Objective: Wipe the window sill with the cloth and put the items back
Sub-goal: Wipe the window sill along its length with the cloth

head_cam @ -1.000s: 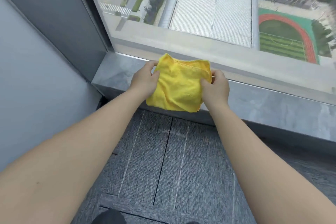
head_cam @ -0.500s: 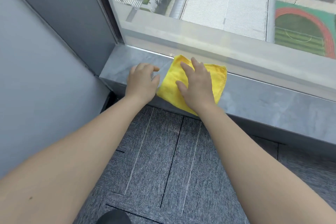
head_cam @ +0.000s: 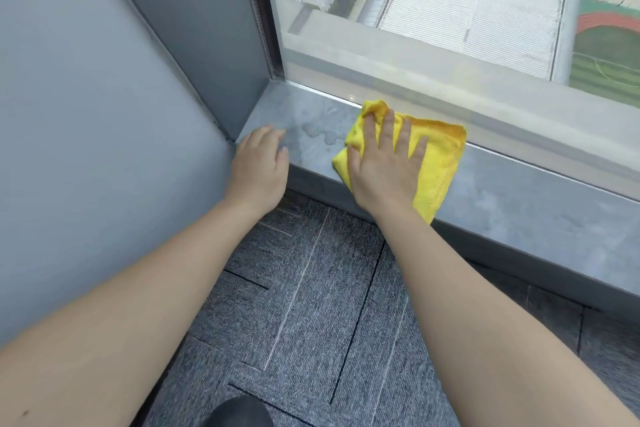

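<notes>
Since a second ago, the yellow cloth [head_cam: 438, 163] is no longer held up by both hands but is pressed flat on the window sill [head_cam: 519, 204] under the right hand [head_cam: 382, 166], fingers [head_cam: 386, 130] straight and spread. Beside it, the left hand [head_cam: 258, 170] is rested relaxed near a wet patch [head_cam: 320, 132]. Wiping is judged begun; no items are seen.

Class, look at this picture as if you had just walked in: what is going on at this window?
A person is wiping a grey window sill with a yellow cloth. The right hand lies flat on the cloth with fingers spread, pressing it onto the sill close to the glass. The left hand rests on the sill's front edge near the corner by the wall, holding nothing. Between the two hands a small wet patch shows on the stone, not yet wiped. No other items are in view on the sill.
</notes>
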`<state>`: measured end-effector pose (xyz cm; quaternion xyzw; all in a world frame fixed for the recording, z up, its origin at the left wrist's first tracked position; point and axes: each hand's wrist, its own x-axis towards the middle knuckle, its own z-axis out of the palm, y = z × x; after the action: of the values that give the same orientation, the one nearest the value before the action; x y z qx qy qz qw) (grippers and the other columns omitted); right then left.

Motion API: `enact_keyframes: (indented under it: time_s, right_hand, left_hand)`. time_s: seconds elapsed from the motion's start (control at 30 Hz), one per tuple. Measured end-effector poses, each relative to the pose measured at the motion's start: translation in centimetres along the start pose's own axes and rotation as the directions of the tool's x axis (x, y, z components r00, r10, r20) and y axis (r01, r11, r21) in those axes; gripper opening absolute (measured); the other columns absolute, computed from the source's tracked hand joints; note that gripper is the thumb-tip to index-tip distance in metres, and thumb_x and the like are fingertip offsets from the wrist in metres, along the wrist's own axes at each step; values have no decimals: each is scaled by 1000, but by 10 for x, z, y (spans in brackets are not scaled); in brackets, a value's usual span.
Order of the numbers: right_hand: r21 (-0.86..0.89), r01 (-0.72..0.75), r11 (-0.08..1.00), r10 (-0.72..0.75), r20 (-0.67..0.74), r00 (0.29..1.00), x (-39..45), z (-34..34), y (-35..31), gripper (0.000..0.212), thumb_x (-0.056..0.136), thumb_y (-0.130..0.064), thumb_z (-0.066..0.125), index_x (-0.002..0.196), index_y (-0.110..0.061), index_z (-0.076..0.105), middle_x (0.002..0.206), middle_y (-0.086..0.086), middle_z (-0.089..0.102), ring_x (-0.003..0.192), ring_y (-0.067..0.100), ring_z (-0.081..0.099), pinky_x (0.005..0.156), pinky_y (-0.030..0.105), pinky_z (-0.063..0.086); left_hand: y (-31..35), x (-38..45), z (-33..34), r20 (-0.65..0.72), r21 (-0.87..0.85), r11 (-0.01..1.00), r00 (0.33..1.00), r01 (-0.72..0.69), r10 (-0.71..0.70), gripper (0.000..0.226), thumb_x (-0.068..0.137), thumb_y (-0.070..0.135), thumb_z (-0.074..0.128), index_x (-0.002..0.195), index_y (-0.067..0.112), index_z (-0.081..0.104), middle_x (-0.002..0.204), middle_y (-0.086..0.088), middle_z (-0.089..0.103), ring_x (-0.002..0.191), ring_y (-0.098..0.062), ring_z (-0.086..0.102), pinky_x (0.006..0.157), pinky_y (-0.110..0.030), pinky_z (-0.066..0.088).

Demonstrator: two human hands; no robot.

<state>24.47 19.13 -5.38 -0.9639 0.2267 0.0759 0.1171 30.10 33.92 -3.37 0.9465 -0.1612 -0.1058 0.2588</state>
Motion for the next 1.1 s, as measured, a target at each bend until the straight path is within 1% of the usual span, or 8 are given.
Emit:
enact_keyframes:
  time_s: [0.1, 0.2, 0.37, 0.5, 0.6, 0.77, 0.87, 1.1]
  right_hand:
    - [1, 241, 971, -241, -18, 970, -4, -1, 10, 54, 96, -39, 17, 147, -22, 15, 159, 3, 9, 147, 25, 3, 117, 37, -6]
    - [13, 362, 932, -362, -23, 932, -17, -3, 26, 71, 83, -46, 1, 145, -21, 25, 156, 3, 20, 146, 24, 11, 115, 29, -4]
    - [-48, 54, 997, -52, 28, 998, -16, 0, 14, 60, 94, -48, 19, 148, -24, 7, 159, 3, -1, 146, 30, -6, 116, 47, -7]
    - [27, -110, 994, 108, 65, 992, -2, 2, -17, 71, 92, -57, 21, 148, -23, -6, 158, 8, -12, 143, 39, -16, 112, 57, -13]
    - [8, -54, 999, 53, 49, 997, 6, 4, -31, 71, 92, -57, 20, 148, -22, -5, 158, 8, -11, 144, 37, -15, 112, 56, -13]
    - [-83, 277, 957, -271, 76, 960, 5, 1, -29, 55, 96, -46, 20, 147, -34, 4, 159, 0, -7, 146, 27, -11, 116, 48, -10]
    - [-97, 366, 926, -357, 93, 929, -1, -4, -14, 51, 97, -42, 21, 146, -36, 7, 159, -4, -1, 147, 21, -7, 117, 43, -9]
    - [-52, 63, 997, -60, 65, 996, 1, 1, -23, 65, 93, -52, 24, 148, -24, 1, 159, 3, -6, 145, 33, -12, 113, 56, -10]
  left_hand:
    - [-8, -4, -1, 15, 13, 1000, 1000, 22, -22, 39, 91, 8, 37, 129, -2, 39, 144, -22, 34, 136, -30, 27, 112, -31, 13]
    - [-11, -10, 2, 21, 9, 999, 999, 38, -38, 41, 92, 12, 38, 131, -1, 37, 147, -22, 28, 138, -31, 23, 113, -32, 11]
    - [-14, -15, 4, 8, 12, 994, 994, 104, -105, 45, 92, 16, 39, 132, -2, 33, 150, -22, 20, 140, -32, 16, 115, -36, 10]
    - [-22, -17, -1, 25, 8, 994, 994, 109, -109, 46, 92, 12, 35, 136, -1, 26, 152, -17, 19, 141, -26, 15, 114, -30, 6]
    - [-29, -18, -6, 52, 5, 997, 996, 76, -76, 46, 92, 8, 34, 136, 2, 25, 153, -14, 19, 141, -24, 16, 113, -26, 7]
    - [-37, -18, -8, 97, 5, 998, 993, 69, -69, 49, 90, 6, 36, 138, 6, 24, 154, -16, 10, 142, -26, 14, 114, -29, 10]
    - [-37, -19, -7, 110, 7, 996, 990, 89, -89, 49, 91, 10, 36, 138, 8, 24, 154, -15, 9, 142, -28, 14, 116, -33, 10]
    - [-36, -19, -12, 104, -63, 993, 990, 102, -95, 50, 91, 9, 35, 139, 8, 21, 154, -11, 15, 142, -20, 14, 114, -27, 9]
